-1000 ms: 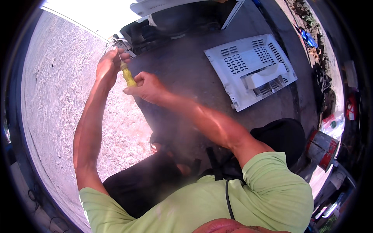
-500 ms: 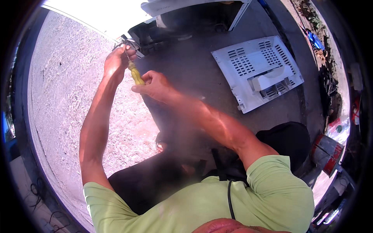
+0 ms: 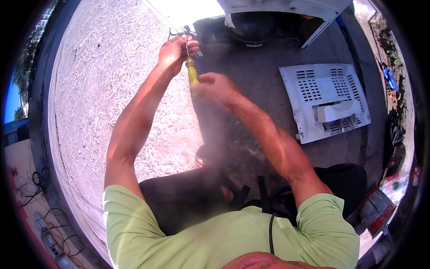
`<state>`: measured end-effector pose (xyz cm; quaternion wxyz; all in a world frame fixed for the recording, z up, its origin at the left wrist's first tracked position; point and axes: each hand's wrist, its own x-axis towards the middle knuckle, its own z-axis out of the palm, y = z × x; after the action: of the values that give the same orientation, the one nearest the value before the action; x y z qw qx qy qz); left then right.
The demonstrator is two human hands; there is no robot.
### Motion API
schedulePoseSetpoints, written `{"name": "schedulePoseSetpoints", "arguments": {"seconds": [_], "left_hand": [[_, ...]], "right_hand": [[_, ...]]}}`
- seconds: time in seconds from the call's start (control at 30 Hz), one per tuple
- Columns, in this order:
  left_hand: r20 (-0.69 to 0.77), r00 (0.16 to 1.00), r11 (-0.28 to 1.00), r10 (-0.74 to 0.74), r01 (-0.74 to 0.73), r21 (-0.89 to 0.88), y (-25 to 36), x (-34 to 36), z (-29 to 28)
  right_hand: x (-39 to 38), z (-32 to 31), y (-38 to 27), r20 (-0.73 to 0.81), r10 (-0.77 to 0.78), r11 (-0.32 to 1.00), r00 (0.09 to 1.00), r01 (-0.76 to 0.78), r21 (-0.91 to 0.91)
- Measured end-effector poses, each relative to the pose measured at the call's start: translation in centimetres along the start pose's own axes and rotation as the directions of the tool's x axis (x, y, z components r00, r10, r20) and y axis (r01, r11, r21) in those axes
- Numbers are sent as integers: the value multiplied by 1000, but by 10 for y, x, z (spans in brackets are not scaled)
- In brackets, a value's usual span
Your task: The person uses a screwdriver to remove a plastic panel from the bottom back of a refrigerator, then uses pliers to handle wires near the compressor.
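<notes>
Since the earlier frame, everything in the head view had slid toward the right edge, hands and panel alike, which we took mainly for our head turning; the yellow-handled screwdriver point(image 3: 191, 71) also stood more upright in it. Our right hand point(image 3: 218, 89), a little blurred, grasped the screwdriver by the butt end of its handle. Its thin shaft ran up to our left hand point(image 3: 174, 51), whose bent fingers gathered about the tip, beside a small dark fitting point(image 3: 188, 30) at the near bottom corner of the white cabinet point(image 3: 268, 5). Whether those fingers pinched the shaft, the fitting or a screw, we could not tell.

We judged the step in hand to be working the screwdriver at that corner. To us the next move called for keeping the tip seated and the shaft in line, with the left fingers as a guide; a slip there could have nicked them.

Right of the cabinet's open underside, the white slotted panel point(image 3: 324, 102) lay on the shaded floor point(image 3: 251, 67), well apart from both hands. Nearer the floor's right edge, a red-and-grey container point(image 3: 377, 208) lay tilted.
</notes>
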<state>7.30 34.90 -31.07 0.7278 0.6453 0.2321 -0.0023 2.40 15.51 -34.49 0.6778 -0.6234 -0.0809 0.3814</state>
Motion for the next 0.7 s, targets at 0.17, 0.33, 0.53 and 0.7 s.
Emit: {"name": "schedulePoseSetpoints", "arguments": {"seconds": [0.17,0.33,0.53,0.7], "left_hand": [[-115,993,999,-31,35,32,7,2,6],[-236,972,996,-2,22,81,13,3,22],[-219,976,993,8,18,117,17,4,21],[-256,966,986,31,13,169,16,6,27]], "right_hand": [[-7,1,-13,11,30,999,999,-30,-43],[0,-2,1,-61,-35,968,998,19,-251],[-6,-12,3,-56,-77,903,995,46,-427],[-16,-19,7,-43,-59,902,997,35,-430]]}}
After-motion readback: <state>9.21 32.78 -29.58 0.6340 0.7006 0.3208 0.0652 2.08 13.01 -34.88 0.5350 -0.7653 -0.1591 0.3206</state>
